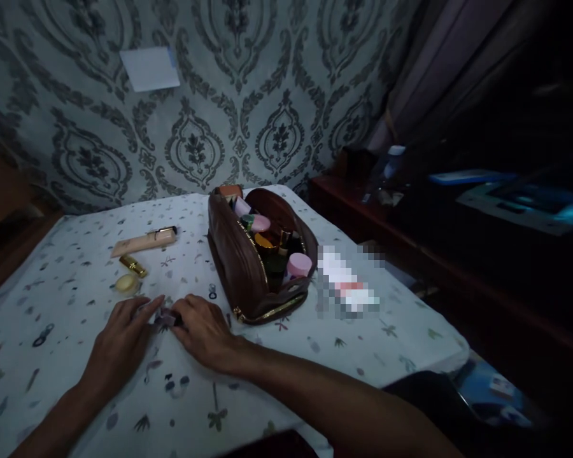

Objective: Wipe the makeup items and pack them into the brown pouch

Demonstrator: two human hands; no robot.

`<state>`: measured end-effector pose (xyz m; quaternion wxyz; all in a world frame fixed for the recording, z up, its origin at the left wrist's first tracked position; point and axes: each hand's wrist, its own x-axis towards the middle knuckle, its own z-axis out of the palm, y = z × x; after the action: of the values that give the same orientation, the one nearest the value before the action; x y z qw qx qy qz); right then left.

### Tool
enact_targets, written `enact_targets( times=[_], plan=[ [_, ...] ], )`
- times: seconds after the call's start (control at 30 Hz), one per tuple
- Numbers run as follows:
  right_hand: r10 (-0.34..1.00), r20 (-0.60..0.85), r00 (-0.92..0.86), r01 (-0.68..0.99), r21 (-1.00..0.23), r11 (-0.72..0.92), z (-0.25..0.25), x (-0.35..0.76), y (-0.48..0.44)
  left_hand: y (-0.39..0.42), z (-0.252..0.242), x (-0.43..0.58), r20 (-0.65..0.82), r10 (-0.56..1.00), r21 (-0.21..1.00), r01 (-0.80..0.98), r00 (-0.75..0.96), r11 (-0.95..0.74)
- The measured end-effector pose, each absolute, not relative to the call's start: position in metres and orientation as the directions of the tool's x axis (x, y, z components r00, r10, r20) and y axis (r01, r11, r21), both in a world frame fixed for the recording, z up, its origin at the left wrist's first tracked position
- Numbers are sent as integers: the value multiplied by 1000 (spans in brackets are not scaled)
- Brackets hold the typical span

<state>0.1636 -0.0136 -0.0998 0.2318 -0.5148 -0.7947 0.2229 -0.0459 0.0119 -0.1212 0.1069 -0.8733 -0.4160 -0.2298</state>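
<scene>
Both hands are brought close together in front of the brown leather bag [233,261], just off its near left corner. By the fingertips of the right hand [203,331], a small dark, partly clear object [165,317] is pinched; it is touched by the left hand [124,331] from the other side, though whether it is also gripped there cannot be told. What the object is cannot be made out.

Left of the bag, beyond the left hand, a pale yellow rounded item [127,284], a shiny gold cylindrical tube [133,266] and a flat beige tube [141,243] are laid near one another.

The bag is unzipped, and in it a pink-lidded jar [299,264], an amber round item [265,242] and a pink-and-green oval item [255,222] are seen. Right of the bag, a white-and-red item [346,280] is hidden by pixelation. All are carried by a white cloth [315,381] printed with small leaves, spread beneath the bag. Behind the bag, a white rectangular sheet [150,69] is fixed to the grey patterned wall [239,95].
</scene>
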Motion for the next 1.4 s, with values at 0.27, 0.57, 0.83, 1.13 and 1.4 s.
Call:
enact_targets(
  times=[0.27,0.57,0.83,1.13,1.4],
  plan=[
    [927,205,-314,652,-663,367,-115,164,-6,13,-114,-39,543,699,181,747,465,-639],
    [926,226,-301,597,-713,368,-121,162,-2,18,-106,-46,539,784,366,752,309,-548],
    [918,221,-330,550,-745,377,-117,164,-9,50,-88,-67,503,852,282,904,146,-322],
    [885,134,-447,534,-753,384,-99,182,-23,141,-56,-97,123,911,-71,919,393,-387],
    [887,177,-427,476,-789,387,-106,189,-25,165,-50,-86,-80,868,-151,854,491,-497]
  ],
)
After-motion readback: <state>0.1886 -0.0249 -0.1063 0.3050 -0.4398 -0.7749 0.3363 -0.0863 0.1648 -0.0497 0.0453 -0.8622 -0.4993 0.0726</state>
